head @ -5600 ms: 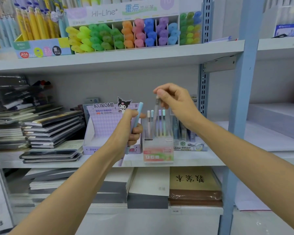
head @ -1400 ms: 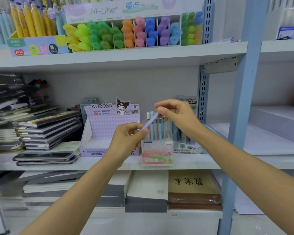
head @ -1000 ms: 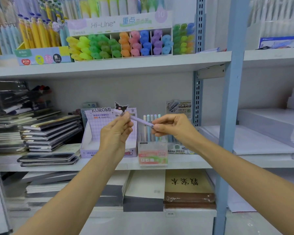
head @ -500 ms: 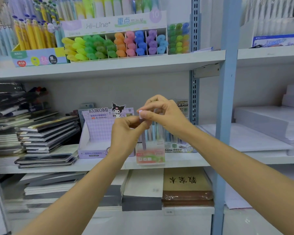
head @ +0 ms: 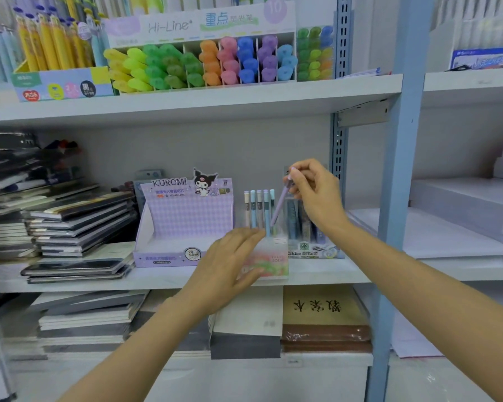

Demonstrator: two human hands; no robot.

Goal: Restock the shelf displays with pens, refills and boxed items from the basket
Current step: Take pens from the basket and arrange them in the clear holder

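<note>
- Facing the grey shelving point(head: 186, 278), I have its blue upright post point(head: 398, 198) just right of my right forearm; the shelf I am working at is the middle one.
- Flat stacks of white paper point(head: 447, 224) fill the bay beyond the post.
- A slumped pile of dark notebooks point(head: 79, 219) takes up the left end of the middle shelf.
- One shelf up, the Hi-Line highlighter display point(head: 204, 24) shows rows of yellow, green, orange, pink, blue and purple caps.
- The lilac Kuromi box point(head: 186, 216) stands open-fronted near the middle of the shelf, just left of where my hands are.
- My left hand point(head: 230, 256) lies with its fingers stretched straight across the left front of the pen display box point(head: 275, 264), holding nothing. It is blurred, so I cannot tell how firmly it presses.
- That box, pastel pink and green, sits at the shelf's front edge between the Kuromi box and a lead-refill box point(head: 308, 250).
- My right hand point(head: 314, 195) is curled above the box, thumb and fingertips pinching the top of the lilac pen point(head: 280, 208).
- Five upright pens point(head: 259, 207) — cream, blue, lilac and teal — stand in a row in the display box.
- The lilac pen hangs tilted, its top toward my right hand. Its lower end is down beside the rightmost upright pen, at the box's top. Whether it is seated in a slot, I cannot tell.
</note>
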